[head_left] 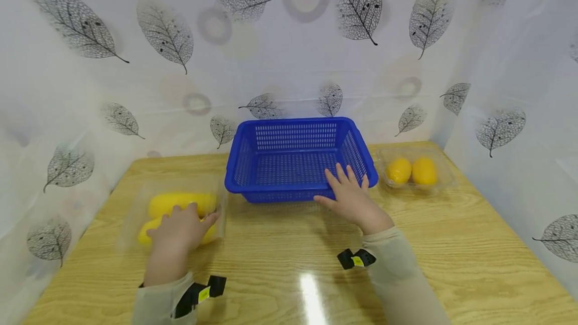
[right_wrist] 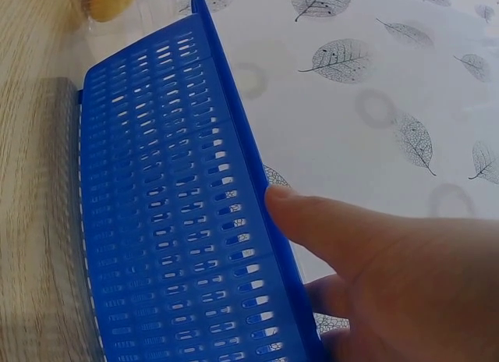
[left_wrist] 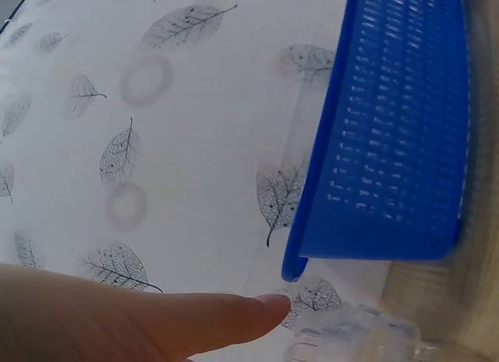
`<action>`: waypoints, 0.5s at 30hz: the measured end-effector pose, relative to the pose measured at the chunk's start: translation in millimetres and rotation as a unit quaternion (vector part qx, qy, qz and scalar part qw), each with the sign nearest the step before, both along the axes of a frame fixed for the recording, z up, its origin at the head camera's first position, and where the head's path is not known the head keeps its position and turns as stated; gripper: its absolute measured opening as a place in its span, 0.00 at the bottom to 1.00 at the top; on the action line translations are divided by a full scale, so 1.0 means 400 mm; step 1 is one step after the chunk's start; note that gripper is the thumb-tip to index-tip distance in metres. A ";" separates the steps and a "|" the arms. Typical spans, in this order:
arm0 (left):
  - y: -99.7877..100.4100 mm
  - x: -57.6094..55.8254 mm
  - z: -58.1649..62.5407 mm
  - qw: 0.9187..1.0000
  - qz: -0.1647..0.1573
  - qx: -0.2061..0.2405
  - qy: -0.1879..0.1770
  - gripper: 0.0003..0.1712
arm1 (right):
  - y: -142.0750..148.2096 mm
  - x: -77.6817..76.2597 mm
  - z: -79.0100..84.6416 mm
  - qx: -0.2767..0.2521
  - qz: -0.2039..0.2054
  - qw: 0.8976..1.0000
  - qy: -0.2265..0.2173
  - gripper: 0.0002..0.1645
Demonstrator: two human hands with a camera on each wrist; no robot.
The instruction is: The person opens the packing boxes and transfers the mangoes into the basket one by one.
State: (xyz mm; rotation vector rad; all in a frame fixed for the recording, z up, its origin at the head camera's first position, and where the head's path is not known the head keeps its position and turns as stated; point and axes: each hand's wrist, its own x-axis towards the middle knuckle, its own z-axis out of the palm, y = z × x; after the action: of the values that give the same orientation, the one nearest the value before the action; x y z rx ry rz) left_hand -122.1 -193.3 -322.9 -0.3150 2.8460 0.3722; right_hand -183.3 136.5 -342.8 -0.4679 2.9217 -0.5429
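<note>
Blue basket (head_left: 271, 195) on wood-grain counter (head_left: 271, 255); right grip (head_left: 351, 200) splayed at front rim. Two yellow items (head_left: 167, 203) in clear tray (head_left: 135, 219), left of basket; left grip (head_left: 179, 229) over them, fingers loosely spread. Neither grip clasps anything.

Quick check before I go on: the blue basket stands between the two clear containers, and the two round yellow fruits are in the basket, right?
Not quite: the head view shows the two round yellow fruits in the clear container on the right, not in the blue basket. The rest holds.
</note>
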 end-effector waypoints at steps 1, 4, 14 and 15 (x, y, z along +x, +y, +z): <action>0.002 0.003 0.006 1.000 -0.004 -0.004 -0.006 0.50 | 0.000 0.000 0.000 0.002 0.000 1.000 0.000 0.47; 0.007 0.014 0.024 1.000 -0.015 -0.010 -0.015 0.48 | -0.001 0.000 0.000 0.004 0.000 1.000 0.000 0.47; 0.025 0.043 0.048 0.999 -0.048 0.002 0.013 0.37 | -0.001 0.002 0.001 0.004 0.004 1.000 -0.002 0.47; 0.029 0.044 0.047 0.999 -0.050 0.005 0.015 0.36 | -0.001 0.002 0.001 0.004 0.005 1.000 -0.002 0.47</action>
State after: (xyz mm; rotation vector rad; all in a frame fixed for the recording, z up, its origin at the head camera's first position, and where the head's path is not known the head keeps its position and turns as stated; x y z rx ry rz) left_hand -104.3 -181.6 -304.1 -0.1645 2.8750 0.3743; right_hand -182.4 135.9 -342.2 -0.4784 2.9156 -0.5313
